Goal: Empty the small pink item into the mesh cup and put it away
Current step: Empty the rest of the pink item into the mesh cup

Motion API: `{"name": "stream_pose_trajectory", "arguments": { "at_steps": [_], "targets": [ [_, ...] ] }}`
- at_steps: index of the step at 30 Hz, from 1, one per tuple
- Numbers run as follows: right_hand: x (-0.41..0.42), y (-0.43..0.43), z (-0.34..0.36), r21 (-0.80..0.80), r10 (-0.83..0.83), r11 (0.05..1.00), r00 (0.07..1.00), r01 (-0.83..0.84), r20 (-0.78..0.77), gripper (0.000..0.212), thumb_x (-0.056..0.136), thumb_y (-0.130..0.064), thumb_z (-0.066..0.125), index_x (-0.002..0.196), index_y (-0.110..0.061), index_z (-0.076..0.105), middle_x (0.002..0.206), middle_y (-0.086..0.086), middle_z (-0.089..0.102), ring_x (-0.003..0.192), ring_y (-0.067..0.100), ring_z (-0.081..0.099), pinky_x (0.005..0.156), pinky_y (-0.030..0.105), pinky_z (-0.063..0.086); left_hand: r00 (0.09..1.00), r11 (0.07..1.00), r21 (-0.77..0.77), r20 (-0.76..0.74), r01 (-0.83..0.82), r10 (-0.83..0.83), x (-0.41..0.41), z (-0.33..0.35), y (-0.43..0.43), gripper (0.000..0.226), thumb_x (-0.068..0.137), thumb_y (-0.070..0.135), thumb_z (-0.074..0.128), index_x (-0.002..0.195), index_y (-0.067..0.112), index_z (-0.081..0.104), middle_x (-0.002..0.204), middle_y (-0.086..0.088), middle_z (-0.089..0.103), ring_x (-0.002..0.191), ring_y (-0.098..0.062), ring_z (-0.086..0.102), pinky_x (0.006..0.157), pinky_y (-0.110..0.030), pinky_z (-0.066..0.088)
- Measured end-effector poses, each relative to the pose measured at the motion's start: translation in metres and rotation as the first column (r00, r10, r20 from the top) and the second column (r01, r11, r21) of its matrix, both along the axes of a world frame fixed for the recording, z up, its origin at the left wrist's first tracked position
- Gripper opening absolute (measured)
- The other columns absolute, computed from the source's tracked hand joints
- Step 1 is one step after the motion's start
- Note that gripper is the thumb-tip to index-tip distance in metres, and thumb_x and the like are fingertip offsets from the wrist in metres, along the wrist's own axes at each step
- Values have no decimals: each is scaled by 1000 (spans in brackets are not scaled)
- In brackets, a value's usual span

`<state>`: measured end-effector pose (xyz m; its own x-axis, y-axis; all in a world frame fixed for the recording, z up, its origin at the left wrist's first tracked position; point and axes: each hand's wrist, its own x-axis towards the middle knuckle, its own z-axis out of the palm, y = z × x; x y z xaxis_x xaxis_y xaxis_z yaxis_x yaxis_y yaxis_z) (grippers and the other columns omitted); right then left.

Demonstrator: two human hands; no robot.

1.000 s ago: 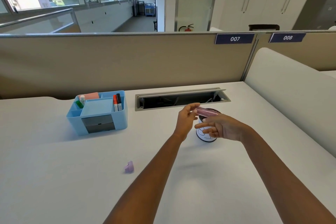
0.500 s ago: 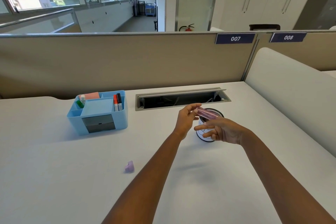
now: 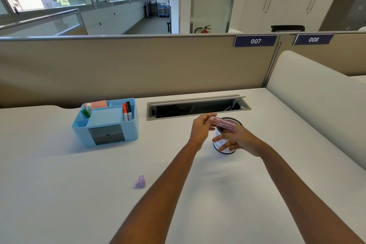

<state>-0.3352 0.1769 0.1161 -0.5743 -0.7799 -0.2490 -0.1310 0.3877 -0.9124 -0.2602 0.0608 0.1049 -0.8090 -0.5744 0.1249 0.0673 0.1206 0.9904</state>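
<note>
A small translucent pink case (image 3: 223,123) is held tilted over the black mesh cup (image 3: 225,147), its right end lower than its left. My left hand (image 3: 201,129) pinches the case's left end. My right hand (image 3: 238,139) grips its right end, with fingers spread in front of the cup and hiding much of the cup's wall. A white label shows on the cup's front. What lies inside the cup cannot be made out.
A blue desk organiser (image 3: 106,123) with markers, a glue stick and sticky notes stands at the back left. A small purple object (image 3: 140,182) lies on the white desk (image 3: 59,194) near my left forearm. An open cable tray (image 3: 198,107) runs behind the cup. A white divider (image 3: 316,101) borders the right.
The pink case has tilted further, its right end dipping lower over the cup. Both hands stay in nearly the same place.
</note>
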Motion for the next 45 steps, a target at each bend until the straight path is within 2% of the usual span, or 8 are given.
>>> {"name": "stream_pose_trajectory", "arguments": {
  "at_steps": [7,15,22,25,29,31,36,45],
  "targets": [
    [-7,12,2,-307,-293,895,945,323,142,30,86,-2,56,112,-16,51,109,19,65,74,21,70,60,17,59,996,920,386,-27,-68,84,-2,-1,0,30,94,3,43,122,-5,48,125,-29,55,90,-22,57,72,-18,52],
    [1,-3,9,-237,-360,881,906,409,224,38,89,-12,55,124,3,50,122,24,60,99,29,62,91,36,49,998,691,722,-60,26,25,-7,-3,24,35,92,6,46,125,-5,44,132,-26,50,103,-29,57,93,-33,47],
    [-9,-3,15,-159,-520,835,850,526,85,40,87,-18,58,121,2,51,122,24,60,108,36,60,97,42,48,984,932,344,171,-114,57,-11,-4,33,26,92,5,48,117,0,52,124,-21,57,111,-31,58,96,-34,47],
    [-18,4,21,-67,-520,853,829,518,-204,37,85,-21,61,113,2,56,118,24,62,100,34,60,83,35,49,958,985,-54,231,-163,171,-11,-9,31,32,90,8,53,121,5,48,132,-17,51,121,-28,50,100,-34,44],
    [-25,7,31,148,-293,895,805,420,-516,33,81,-20,65,107,1,64,113,20,65,103,33,59,60,20,39,956,945,-323,257,-55,144,-12,-13,33,48,87,17,60,130,10,40,141,-12,42,128,-26,42,106,-35,38],
    [-25,4,34,216,-207,894,789,393,-578,33,80,-14,67,108,2,65,112,22,65,104,33,58,56,16,34,949,930,-367,282,-29,141,-13,-15,37,44,85,19,62,125,11,46,136,-11,47,124,-26,47,103,-35,41],
    [-22,-2,35,210,-223,864,720,458,-657,38,78,-5,68,113,3,57,117,23,61,105,34,58,86,37,49,930,920,-381,298,-90,214,-13,-20,40,23,87,18,59,108,8,58,121,-11,60,109,-26,57,94,-34,46],
    [-23,-5,32,205,-219,850,679,485,-701,34,78,-1,67,112,1,58,119,24,56,104,35,58,86,36,50,922,859,-511,316,-32,222,-13,-22,40,30,90,17,55,120,10,54,128,-13,55,112,-28,56,95,-36,47]
  ]
}}
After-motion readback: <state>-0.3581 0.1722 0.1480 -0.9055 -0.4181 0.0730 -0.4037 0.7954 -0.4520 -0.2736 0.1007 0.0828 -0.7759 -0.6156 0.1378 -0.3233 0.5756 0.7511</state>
